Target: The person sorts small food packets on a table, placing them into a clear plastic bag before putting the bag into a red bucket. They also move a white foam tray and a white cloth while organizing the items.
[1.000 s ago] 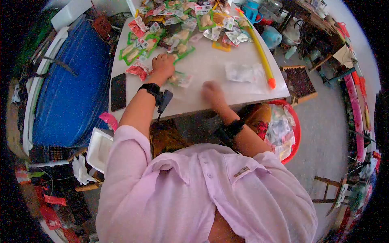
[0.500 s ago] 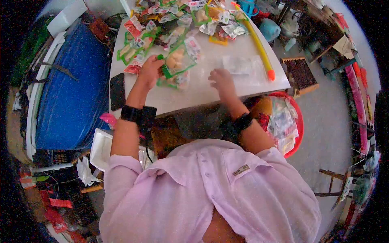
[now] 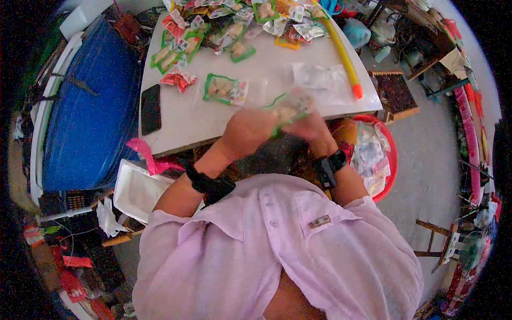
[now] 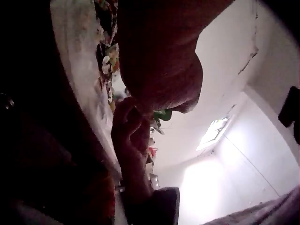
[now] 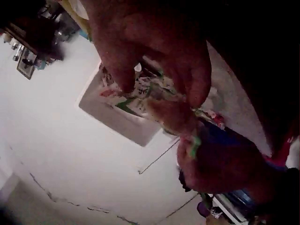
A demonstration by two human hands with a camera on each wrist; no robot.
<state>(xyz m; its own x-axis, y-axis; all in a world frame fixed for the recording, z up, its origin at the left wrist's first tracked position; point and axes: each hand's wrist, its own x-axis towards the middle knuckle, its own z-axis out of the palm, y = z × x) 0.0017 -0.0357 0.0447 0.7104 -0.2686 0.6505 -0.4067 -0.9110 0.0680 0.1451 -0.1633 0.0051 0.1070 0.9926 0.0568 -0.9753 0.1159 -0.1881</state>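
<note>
A clear packet with green edges and pale pieces inside (image 3: 288, 109) is held between both hands over the table's front edge. The left hand (image 3: 248, 133), blurred, pinches its green end; in the right wrist view the left hand (image 5: 220, 166) grips that green corner. At the packet's other side is the right hand (image 3: 309, 130), its fingers (image 5: 199, 86) and thumb bent round the printed part of the packet (image 5: 143, 89). In the dark left wrist view the left hand (image 4: 161, 84) hides most of the packet. A similar green-edged packet (image 3: 221, 89) lies on the table just behind the left hand.
Many packets (image 3: 234, 32) are heaped at the table's back. A red packet (image 3: 179, 79) and a phone (image 3: 151, 110) lie left, clear plastic bags (image 3: 319, 77) and a yellow tube (image 3: 344, 56) right. A red basin (image 3: 393, 160) stands beside the table, a white foam box (image 3: 140, 189) lower left.
The left hand has picked up a green-edged packet from the left and brought it toward the body. The right hand has come in to meet it and now grips the packet too.
</note>
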